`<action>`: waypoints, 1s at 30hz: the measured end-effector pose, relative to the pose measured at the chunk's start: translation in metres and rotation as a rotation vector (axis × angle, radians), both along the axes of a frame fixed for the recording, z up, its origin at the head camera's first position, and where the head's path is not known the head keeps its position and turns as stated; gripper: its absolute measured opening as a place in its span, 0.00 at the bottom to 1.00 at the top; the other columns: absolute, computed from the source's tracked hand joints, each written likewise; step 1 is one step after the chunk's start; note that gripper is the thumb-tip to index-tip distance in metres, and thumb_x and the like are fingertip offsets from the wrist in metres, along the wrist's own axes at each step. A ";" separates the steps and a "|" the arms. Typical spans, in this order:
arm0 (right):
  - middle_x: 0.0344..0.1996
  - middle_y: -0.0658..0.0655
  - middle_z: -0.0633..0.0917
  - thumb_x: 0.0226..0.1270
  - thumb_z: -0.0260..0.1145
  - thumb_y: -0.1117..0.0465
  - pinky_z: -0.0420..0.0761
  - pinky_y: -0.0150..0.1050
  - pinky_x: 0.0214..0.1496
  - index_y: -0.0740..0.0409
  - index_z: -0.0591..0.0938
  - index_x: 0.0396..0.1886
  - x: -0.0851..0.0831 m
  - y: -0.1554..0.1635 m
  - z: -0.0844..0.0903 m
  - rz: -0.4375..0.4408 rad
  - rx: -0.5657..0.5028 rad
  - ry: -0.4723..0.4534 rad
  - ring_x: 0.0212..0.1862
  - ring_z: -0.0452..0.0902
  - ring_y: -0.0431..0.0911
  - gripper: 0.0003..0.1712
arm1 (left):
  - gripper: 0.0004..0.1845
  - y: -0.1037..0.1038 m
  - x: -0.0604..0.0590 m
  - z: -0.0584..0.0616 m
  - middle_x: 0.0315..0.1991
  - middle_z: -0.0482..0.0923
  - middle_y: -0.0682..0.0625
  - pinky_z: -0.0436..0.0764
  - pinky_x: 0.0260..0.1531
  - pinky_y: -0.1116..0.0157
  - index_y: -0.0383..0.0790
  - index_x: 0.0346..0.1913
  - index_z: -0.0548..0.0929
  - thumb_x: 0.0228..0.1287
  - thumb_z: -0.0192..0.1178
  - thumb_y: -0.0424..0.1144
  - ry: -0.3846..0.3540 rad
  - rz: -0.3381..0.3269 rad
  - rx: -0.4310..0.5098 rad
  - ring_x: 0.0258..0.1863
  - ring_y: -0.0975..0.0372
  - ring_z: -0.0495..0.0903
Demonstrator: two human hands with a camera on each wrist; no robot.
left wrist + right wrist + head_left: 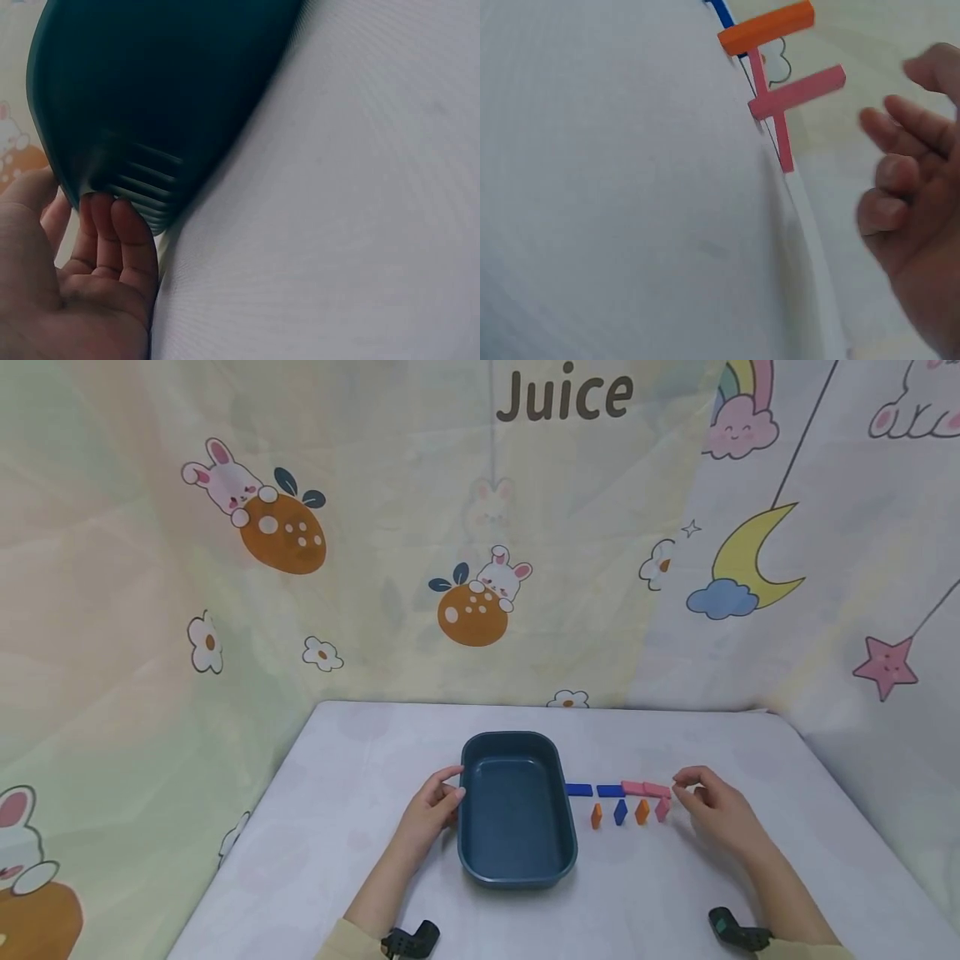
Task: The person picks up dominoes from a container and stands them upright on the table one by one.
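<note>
A dark blue-green plastic basin [517,810] stands on the table. My left hand [435,802] grips its left wall, with fingertips at the rim; in the left wrist view the fingers [135,232] curl against the ribbed end of the basin [172,82]. Right of the basin, a row of flat-lying blocks runs from a blue block [578,790] to a pink block [657,791]. In front of them, an upright pink block [663,810] and an orange block [642,812] stand. Beside the row's right end, my right hand [716,806] has loosely bent fingers, holding nothing.
Another upright blue block [620,812] and orange block [596,816] stand nearer the basin. A white cloth covers the table [637,910]. Behind it hangs a printed curtain [390,527]. Each wrist wears a black device [411,939].
</note>
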State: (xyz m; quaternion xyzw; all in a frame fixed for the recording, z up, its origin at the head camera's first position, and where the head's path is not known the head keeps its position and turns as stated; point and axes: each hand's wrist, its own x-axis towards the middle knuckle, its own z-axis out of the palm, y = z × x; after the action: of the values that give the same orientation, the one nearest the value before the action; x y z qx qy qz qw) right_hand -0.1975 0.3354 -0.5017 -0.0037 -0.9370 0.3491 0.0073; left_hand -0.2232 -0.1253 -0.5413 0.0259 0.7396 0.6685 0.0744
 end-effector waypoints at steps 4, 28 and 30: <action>0.32 0.54 0.76 0.73 0.61 0.51 0.70 0.31 0.27 0.54 0.75 0.56 0.004 -0.013 0.014 0.038 0.088 0.136 0.31 0.67 0.43 0.18 | 0.21 0.002 0.002 0.012 0.49 0.75 0.48 0.80 0.40 0.63 0.60 0.65 0.75 0.70 0.59 0.51 0.078 0.053 -0.110 0.42 0.58 0.78; 0.79 0.52 0.53 0.58 0.62 0.27 0.35 0.69 0.74 0.37 0.56 0.78 0.029 -0.139 0.062 0.339 0.544 0.244 0.80 0.40 0.61 0.52 | 0.44 0.032 0.034 0.093 0.81 0.40 0.56 0.42 0.69 0.32 0.72 0.76 0.49 0.58 0.32 0.83 0.559 -0.373 -1.121 0.80 0.45 0.39; 0.79 0.51 0.53 0.58 0.62 0.27 0.36 0.70 0.74 0.37 0.56 0.78 0.028 -0.139 0.061 0.348 0.548 0.247 0.80 0.41 0.61 0.52 | 0.44 0.032 0.036 0.093 0.81 0.41 0.55 0.42 0.69 0.32 0.71 0.76 0.50 0.58 0.33 0.82 0.550 -0.380 -1.113 0.80 0.44 0.40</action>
State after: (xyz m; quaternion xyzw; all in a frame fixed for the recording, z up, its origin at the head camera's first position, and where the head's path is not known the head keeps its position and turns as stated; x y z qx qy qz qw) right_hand -0.1691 0.1968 -0.4405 0.2006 -0.9746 0.0782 0.0616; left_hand -0.1877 -0.0936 -0.4481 0.2842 0.9500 0.1294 0.0017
